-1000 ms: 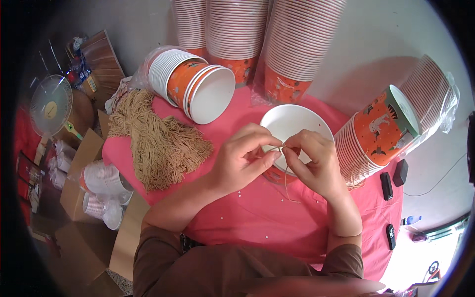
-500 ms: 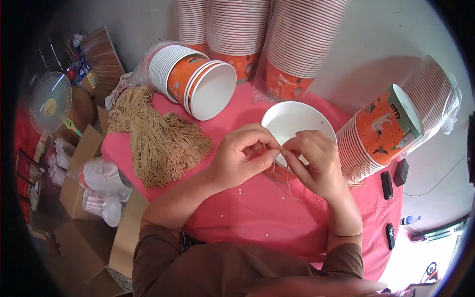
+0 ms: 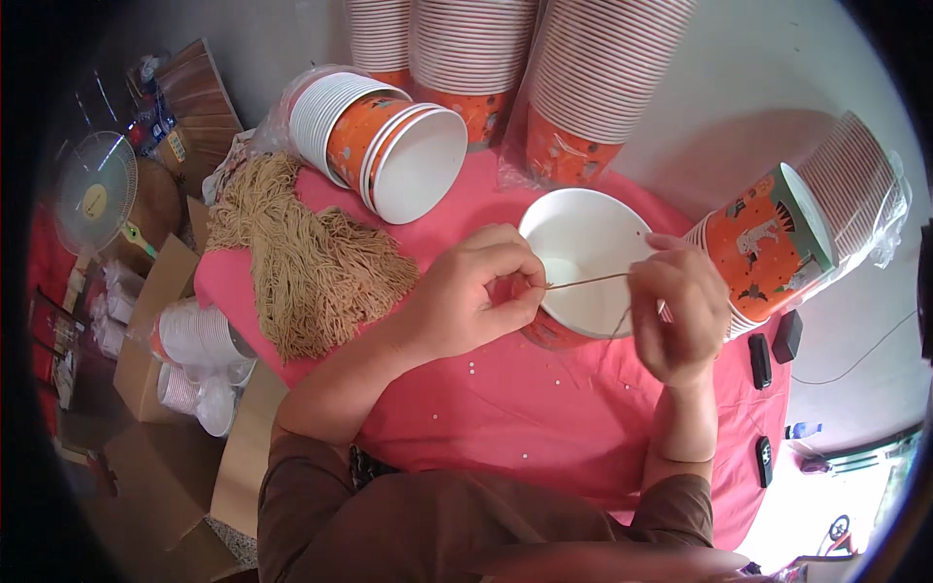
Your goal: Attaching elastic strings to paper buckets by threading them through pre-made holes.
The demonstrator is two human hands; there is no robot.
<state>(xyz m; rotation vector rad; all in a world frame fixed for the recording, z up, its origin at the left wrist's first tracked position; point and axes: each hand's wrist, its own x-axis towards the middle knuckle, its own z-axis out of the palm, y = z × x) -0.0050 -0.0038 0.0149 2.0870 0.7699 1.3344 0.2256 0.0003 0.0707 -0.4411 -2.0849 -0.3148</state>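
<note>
pink cloth-covered surface [image 3: 544,428], stacks of paper cups behind. we note a thin tan string [image 3: 586,282] pulled taut, its long axis left-right, over the white paper bowl [image 3: 583,243]. left hand [image 3: 476,296] pinches one end, right hand [image 3: 685,311] pinches the other; bowl lies between them.

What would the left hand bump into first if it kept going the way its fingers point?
Probably the open white paper cup just beyond the left hand, whose fingertips pinch a tan string stretched toward the right hand; depth is unclear.
</note>
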